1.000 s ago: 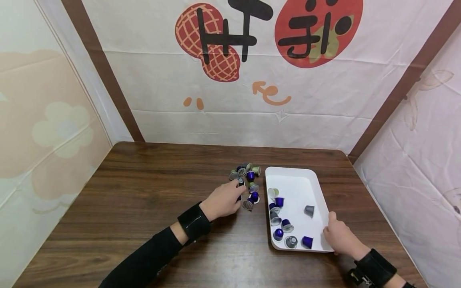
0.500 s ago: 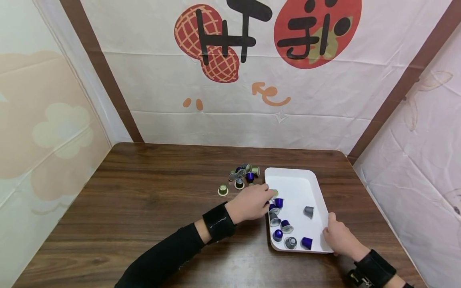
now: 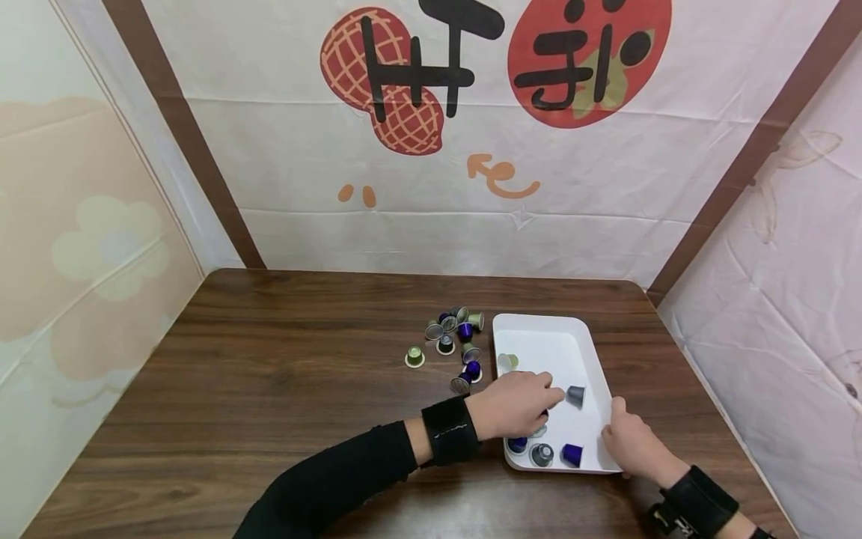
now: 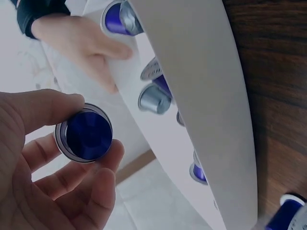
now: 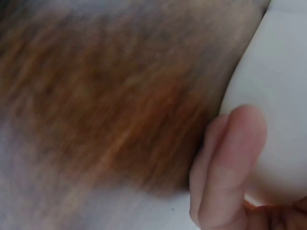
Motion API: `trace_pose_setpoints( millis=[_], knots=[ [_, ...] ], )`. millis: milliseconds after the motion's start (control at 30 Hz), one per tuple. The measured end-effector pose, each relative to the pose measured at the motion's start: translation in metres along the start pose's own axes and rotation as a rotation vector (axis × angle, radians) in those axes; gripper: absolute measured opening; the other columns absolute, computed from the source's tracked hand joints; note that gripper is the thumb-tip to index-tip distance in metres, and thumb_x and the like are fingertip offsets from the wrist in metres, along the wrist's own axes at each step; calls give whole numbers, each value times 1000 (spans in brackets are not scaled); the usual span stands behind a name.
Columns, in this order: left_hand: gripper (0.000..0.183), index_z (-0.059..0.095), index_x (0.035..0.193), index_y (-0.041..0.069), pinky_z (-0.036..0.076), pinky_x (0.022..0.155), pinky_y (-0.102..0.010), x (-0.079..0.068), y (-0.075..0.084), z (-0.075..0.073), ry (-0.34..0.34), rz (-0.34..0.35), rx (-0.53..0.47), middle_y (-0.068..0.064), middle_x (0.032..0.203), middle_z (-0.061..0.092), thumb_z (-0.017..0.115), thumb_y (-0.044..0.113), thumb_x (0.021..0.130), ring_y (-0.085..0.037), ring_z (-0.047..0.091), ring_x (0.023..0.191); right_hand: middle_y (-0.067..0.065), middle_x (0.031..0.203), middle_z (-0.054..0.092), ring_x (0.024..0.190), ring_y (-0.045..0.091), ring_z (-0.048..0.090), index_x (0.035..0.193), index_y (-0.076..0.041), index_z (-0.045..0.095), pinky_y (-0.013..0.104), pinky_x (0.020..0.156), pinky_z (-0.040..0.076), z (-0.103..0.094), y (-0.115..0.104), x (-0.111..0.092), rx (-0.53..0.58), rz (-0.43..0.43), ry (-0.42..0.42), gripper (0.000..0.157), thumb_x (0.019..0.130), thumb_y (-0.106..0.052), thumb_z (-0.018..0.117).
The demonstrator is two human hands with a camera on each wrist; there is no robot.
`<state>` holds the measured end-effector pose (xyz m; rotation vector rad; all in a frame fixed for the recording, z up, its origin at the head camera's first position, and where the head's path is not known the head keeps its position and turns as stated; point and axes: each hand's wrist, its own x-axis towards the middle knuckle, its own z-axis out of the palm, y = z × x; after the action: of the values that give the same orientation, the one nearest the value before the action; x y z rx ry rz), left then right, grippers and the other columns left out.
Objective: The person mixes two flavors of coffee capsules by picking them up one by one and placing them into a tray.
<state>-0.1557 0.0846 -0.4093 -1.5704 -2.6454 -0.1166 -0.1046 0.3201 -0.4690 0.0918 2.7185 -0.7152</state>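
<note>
My left hand (image 3: 515, 404) is over the left half of the white tray (image 3: 539, 333). It pinches a dark blue coffee capsule (image 4: 88, 135) between thumb and fingers, as the left wrist view shows; in the head view the hand hides that capsule. With my right hand (image 3: 640, 443) I grip the tray's near right edge. Inside the tray lie a grey capsule (image 3: 575, 396), a purple capsule (image 3: 572, 455), a silver capsule (image 3: 542, 454) and a pale green capsule (image 3: 512, 361) by the left wall. Others there are hidden under my left hand.
Left of the tray, several capsules (image 3: 449, 323) are heaped on the brown wooden table (image 3: 303, 359). A green capsule (image 3: 414, 357) stands apart at their left, and blue capsules (image 3: 473, 369) lie nearer the tray. A printed cloth (image 3: 404, 239) hangs behind the table.
My left hand has moved right, from the capsules on the table to over the tray, with the blue capsule. A green capsule now shows standing on the table. My right hand stays at the tray edge.
</note>
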Motion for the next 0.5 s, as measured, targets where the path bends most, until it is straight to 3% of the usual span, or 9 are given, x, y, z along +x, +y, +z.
trace_pose_setpoints(
  millis=[233, 500],
  knots=[
    [17, 64, 106, 21, 41, 57, -20, 12, 8, 5, -58, 27, 5, 5, 86, 53, 65, 24, 89, -6, 50, 67, 14, 65, 48, 42, 21, 52, 109, 10, 23, 33, 40, 43, 0, 1, 0, 9, -13, 2, 23, 93, -1, 35],
    [20, 65, 107, 20, 41, 58, -20, 19, 10, 10, -59, 34, -25, 5, 87, 54, 67, 27, 88, -5, 51, 67, 15, 68, 48, 45, 21, 53, 114, 12, 21, 33, 40, 43, 1, 4, 1, 38, -15, 1, 29, 92, 0, 35]
  ],
)
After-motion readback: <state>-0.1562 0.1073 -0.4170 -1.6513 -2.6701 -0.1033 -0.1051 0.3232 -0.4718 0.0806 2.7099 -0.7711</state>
